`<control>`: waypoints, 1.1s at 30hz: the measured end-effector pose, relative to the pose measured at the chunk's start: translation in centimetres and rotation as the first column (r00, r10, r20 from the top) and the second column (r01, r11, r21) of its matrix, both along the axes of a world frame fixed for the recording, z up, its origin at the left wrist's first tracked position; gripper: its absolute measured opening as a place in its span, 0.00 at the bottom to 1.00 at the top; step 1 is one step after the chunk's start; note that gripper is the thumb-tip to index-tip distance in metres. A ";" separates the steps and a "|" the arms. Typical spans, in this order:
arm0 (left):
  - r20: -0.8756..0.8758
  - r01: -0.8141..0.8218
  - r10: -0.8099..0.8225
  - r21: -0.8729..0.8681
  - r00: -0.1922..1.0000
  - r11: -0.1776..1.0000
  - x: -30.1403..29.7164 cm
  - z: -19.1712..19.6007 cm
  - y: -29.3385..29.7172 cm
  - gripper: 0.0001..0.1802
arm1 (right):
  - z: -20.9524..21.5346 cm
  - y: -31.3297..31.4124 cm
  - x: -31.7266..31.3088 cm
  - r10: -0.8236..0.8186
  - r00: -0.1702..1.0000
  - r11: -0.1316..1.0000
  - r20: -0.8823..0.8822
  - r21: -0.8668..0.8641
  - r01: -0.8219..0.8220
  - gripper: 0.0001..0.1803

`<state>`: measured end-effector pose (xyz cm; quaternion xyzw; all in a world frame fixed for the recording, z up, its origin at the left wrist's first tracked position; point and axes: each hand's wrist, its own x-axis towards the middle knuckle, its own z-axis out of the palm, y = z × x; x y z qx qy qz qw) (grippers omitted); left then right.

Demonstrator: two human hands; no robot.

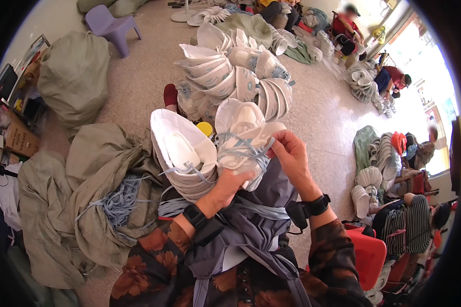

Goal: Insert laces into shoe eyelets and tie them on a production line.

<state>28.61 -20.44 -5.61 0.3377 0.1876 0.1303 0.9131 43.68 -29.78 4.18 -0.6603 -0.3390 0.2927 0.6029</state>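
Note:
A white shoe upper (243, 120) with a light-blue shoelace (241, 140) strung across its front lies over my lap. My left hand (229, 187) is closed on its lower end. At the upper's right edge, my right hand (290, 154) pinches with thumb and forefinger, the blue lace running up to the fingertips. Left of this piece, touching it, leans a nested stack of white uppers (182, 148) with a loose lace end hanging over it. More blue laces (173, 208) lie in a bundle across my lap, partly under my left wrist.
A large ring-shaped heap of nested uppers (235, 77) stands ahead on the floor. Left, a tangle of blue laces (122, 202) rests on an olive sack (102, 158). A purple chair (110, 25) stands far left, a red stool (366, 256) near right. Several people sit among shoe piles at right.

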 end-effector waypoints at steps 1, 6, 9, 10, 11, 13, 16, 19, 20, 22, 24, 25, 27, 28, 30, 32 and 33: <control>0.004 0.002 -0.002 -0.002 1.000 1.000 0.3 0.2 0.0 0.29 | 0.7 0.2 0.0 0.017 1.000 0.999 -0.010 0.041 -0.016 0.05; -0.091 -0.087 0.084 -0.033 0.992 0.996 1.2 0.9 -0.4 0.22 | -0.9 -1.1 -0.6 0.209 0.835 0.965 0.510 -0.244 -0.093 0.05; -0.076 -0.079 0.077 -0.022 0.994 0.997 0.9 0.7 -0.4 0.22 | -1.9 -1.6 -1.2 0.171 0.795 0.973 0.581 -0.228 -0.043 0.05; -0.075 -0.079 0.078 -0.022 0.994 0.997 1.0 0.4 -0.5 0.22 | -2.1 -1.5 -1.2 0.181 0.747 0.979 0.640 -0.192 -0.072 0.05; -0.050 -0.093 0.092 -0.005 0.994 0.996 1.0 0.1 -0.4 0.22 | -2.2 -1.5 -1.3 0.186 0.695 0.982 0.695 -0.158 -0.105 0.05; -0.026 -0.106 0.107 0.010 0.994 0.994 1.0 -0.3 -0.4 0.22 | -1.8 -1.4 -1.2 0.216 0.651 0.976 0.728 -0.170 -0.134 0.04; -0.062 -0.052 0.051 -0.009 0.997 0.999 1.0 -0.2 -0.4 0.22 | -0.6 -1.1 -0.9 0.323 0.526 0.947 0.787 -0.265 -0.184 0.03; -0.042 -0.164 0.166 0.058 0.985 0.985 1.3 0.1 -0.8 0.19 | 0.6 -0.5 -0.8 0.449 0.395 0.894 0.802 -0.395 -0.213 0.03; -0.061 -0.135 0.137 0.037 0.989 0.990 1.2 -0.1 -0.7 0.19 | 0.8 -0.2 -0.6 0.502 0.344 0.865 0.794 -0.447 -0.230 0.02; -0.078 -0.106 0.107 0.016 0.991 0.994 1.1 -0.3 -0.7 0.19 | 0.4 0.3 0.1 0.573 0.311 0.819 0.758 -0.528 -0.224 0.02; -0.087 -0.065 0.071 0.069 0.994 0.996 1.1 -0.4 -1.0 0.19 | 0.0 0.5 0.3 0.641 0.277 0.767 0.715 -0.604 -0.215 0.03; -0.086 -0.066 0.072 0.068 0.994 0.996 1.1 -0.5 -1.0 0.19 | 0.1 0.6 0.3 0.671 0.282 0.740 0.686 -0.645 -0.192 0.03; -0.075 -0.033 0.035 0.028 0.997 0.999 1.1 -0.7 -0.9 0.21 | 0.0 0.7 0.1 0.700 0.287 0.709 0.654 -0.685 -0.167 0.05; -0.075 -0.034 0.036 0.027 0.997 0.999 1.0 -0.6 -0.9 0.21 | -0.2 0.6 0.0 0.714 0.277 0.691 0.643 -0.710 -0.133 0.05; -0.094 -0.034 0.036 0.025 0.995 0.999 0.9 -0.3 -0.9 0.22 | -0.3 0.7 -0.2 0.728 0.268 0.672 0.631 -0.734 -0.098 0.06; -0.079 -0.055 0.056 0.025 0.995 0.998 0.8 -0.7 -0.4 0.22 | -0.3 1.1 -0.4 0.693 0.285 0.708 0.663 -0.701 -0.091 0.05; -0.067 -0.075 0.077 0.027 0.995 0.997 0.8 -0.9 -0.1 0.22 | -0.5 0.9 -0.5 0.694 0.284 0.706 0.662 -0.702 -0.091 0.05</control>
